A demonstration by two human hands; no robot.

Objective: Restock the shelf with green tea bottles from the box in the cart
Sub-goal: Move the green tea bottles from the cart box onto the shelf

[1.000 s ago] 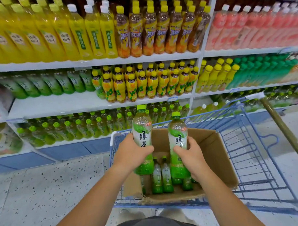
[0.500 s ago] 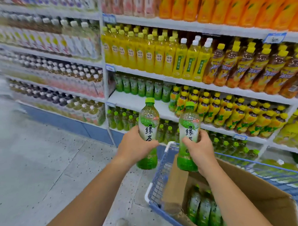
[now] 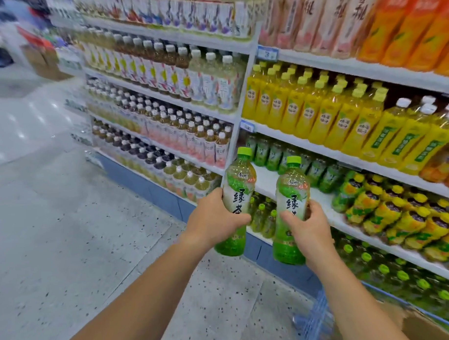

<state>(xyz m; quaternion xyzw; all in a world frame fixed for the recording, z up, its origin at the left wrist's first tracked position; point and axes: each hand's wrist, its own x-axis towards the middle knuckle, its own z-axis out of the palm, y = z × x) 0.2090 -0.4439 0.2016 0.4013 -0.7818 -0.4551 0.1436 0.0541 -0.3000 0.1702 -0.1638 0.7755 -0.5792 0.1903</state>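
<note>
My left hand (image 3: 212,221) grips one green tea bottle (image 3: 238,188) around its label, upright, green cap on top. My right hand (image 3: 309,230) grips a second green tea bottle (image 3: 291,187) the same way, just to the right. Both bottles hang in front of the white shelf (image 3: 266,182), whose front part is bare and which has a row of green tea bottles (image 3: 290,155) at its back. The cardboard box (image 3: 426,334) and the blue cart (image 3: 312,323) show only at the bottom right corner, below my right forearm.
Yellow drink bottles (image 3: 322,114) fill the shelf above. Small yellow-capped bottles (image 3: 395,209) stand to the right on the same shelf. A white upright (image 3: 242,114) divides the shelving bays. More green-capped bottles (image 3: 262,217) sit on the lowest shelf. Speckled floor (image 3: 76,228) spreads to the left.
My view has swung left and closer to the shelves. Both hands carried the bottles up out of the box and towards the shelf. The cart has slid to the bottom right corner.
</note>
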